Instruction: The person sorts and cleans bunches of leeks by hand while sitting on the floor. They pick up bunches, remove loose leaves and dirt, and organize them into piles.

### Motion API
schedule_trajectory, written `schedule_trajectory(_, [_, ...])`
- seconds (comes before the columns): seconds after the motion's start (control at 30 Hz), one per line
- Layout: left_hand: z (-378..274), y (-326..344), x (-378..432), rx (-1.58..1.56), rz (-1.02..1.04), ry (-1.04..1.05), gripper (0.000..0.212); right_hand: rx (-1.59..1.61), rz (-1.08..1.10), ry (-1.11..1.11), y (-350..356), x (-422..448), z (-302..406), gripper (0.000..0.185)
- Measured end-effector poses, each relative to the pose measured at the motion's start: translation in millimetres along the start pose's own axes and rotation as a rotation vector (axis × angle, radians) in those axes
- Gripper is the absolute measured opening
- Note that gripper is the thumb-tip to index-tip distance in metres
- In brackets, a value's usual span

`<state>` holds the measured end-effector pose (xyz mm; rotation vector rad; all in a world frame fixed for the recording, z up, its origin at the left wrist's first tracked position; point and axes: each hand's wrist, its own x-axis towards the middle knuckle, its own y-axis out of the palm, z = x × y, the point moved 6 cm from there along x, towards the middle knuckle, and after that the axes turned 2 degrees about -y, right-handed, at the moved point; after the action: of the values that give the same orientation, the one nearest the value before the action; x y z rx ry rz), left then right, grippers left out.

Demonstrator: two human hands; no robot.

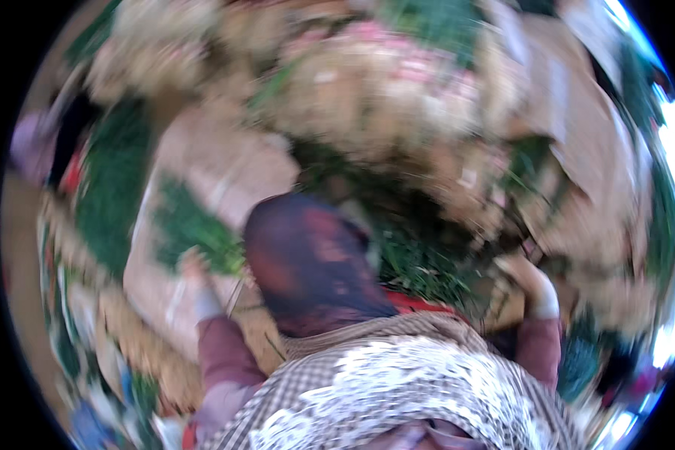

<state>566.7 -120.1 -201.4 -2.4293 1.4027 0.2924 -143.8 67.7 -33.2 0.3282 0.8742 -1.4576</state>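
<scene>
Motion blur softens the whole view. My left hand (pixel 194 264) is at the near edge of a bunch of green leafy stalks (pixel 194 230); whether it grips them cannot be made out. The bunch lies on a pale pinkish-tan sheet or sack (pixel 230 163), its lighter ends beside my knee in dark patterned fabric (pixel 309 264). Off to the right, my right hand (pixel 522 273) reaches down near the edge of a heap of rooted stalks (pixel 461 185). Its fingertips are blurred, so anything held there is unclear. Loose green leaves (pixel 422 259) lie between the knee and that hand.
A large pile of pale, pink-tinged stalk ends with roots (pixel 371 84) spreads across the far side. Brown sheeting (pixel 579 135) covers the right. More green stalks (pixel 115 185) lie at left. Parts of another person (pixel 39 140) show at the left rim.
</scene>
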Motion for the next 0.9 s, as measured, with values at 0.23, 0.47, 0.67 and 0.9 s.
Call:
schedule_trajectory(0.23, [-335.0, 248.8, -251.0, -0.129, 0.465, 0.918, 0.029, -0.814, 0.026, 0.130, 76.0, 73.8, -91.2, 0.037])
schedule_trajectory(0.47, [-280.1, 409.5, -418.9, -0.250, 1.042, 0.636, 0.017, -0.503, -0.543, -0.241, -17.8, 25.5, -17.1, 0.031])
schedule_trajectory(0.67, [-154.1, 452.2, -478.8, -0.201, 1.556, -0.059, 0.021, -0.074, -1.084, 0.126, -117.6, -34.8, -82.4, 0.036])
schedule_trajectory(0.9, [-130.8, 459.4, -463.4, -0.019, 1.577, -0.072, 0.033, -0.185, -0.962, 0.190, -124.9, -53.7, -70.4, 0.030])
